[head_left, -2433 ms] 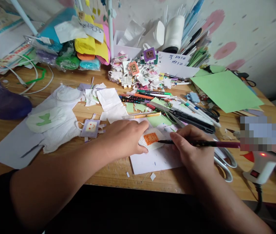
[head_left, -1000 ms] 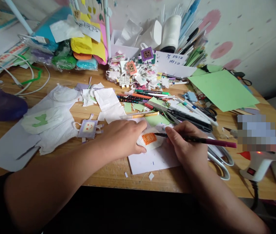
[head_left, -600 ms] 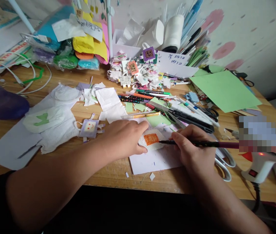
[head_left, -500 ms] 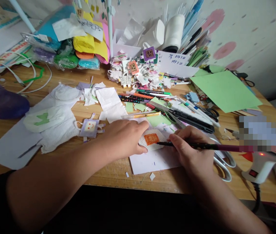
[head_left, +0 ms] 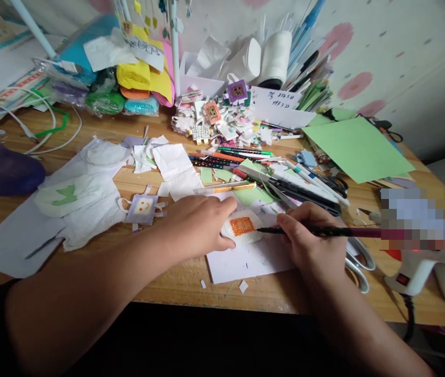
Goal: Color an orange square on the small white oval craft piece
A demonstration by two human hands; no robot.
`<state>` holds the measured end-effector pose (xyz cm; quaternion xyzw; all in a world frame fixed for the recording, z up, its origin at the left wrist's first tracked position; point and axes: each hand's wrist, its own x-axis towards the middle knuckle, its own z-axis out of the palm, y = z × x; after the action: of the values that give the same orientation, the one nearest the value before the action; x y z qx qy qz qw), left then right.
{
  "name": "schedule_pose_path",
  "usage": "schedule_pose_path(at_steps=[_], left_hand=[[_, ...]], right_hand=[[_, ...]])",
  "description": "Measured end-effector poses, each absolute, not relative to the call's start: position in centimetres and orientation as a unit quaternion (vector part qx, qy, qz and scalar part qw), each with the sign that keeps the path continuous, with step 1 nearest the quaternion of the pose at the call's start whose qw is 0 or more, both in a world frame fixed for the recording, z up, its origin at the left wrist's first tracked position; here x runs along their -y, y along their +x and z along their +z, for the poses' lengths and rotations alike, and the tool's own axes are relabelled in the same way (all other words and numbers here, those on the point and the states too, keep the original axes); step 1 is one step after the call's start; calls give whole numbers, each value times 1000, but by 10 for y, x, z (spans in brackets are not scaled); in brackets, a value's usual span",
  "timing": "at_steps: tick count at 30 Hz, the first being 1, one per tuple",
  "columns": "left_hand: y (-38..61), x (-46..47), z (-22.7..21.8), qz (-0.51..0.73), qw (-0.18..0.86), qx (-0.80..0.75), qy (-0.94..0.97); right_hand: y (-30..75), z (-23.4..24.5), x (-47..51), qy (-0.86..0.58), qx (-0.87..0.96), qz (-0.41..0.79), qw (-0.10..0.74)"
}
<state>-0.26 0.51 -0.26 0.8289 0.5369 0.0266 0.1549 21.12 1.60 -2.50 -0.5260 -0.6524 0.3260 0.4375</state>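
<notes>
My left hand (head_left: 202, 222) grips the left edge of a small white textured piece (head_left: 251, 237), thumb at the near side and fingers at the far side. An orange-coloured square (head_left: 241, 226) fills the middle of the piece. In my right hand (head_left: 313, 235) is a thin felt-tip pen (head_left: 358, 232) with a dark dotted barrel. Its tip meets the right edge of the orange patch, or sits just beside it. Beneath the piece lies a white sheet of paper (head_left: 232, 267). A small purple-edged square with a smiling face (head_left: 142, 208) lies left of my left hand.
Pens (head_left: 222, 161) and paper scraps lie beyond my hands, near silver-handled scissors (head_left: 358, 269). A heap of small decorated pieces (head_left: 226, 125) stands farther back. Green card (head_left: 358, 149) and a white power strip (head_left: 411, 277) are at right, white crumpled tissue (head_left: 92, 209) at left.
The view has shifted slightly. The pen tip has moved a little off the orange square, towards its right edge. Both hands keep their holds.
</notes>
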Motion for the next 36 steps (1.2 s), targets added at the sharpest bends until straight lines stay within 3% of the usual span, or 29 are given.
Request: schedule_pose_path(at_steps=[11, 18, 36], left_hand=[[-4, -6, -1, 36, 142, -541, 828], [-3, -7, 3, 36, 164, -537, 827], [-2, -5, -1, 24, 186, -550, 814]], right_hand=[[205, -22, -21, -514, 660, 328, 438], [201, -26, -23, -480, 537, 444, 533], [195, -22, -21, -422, 584, 521, 457]])
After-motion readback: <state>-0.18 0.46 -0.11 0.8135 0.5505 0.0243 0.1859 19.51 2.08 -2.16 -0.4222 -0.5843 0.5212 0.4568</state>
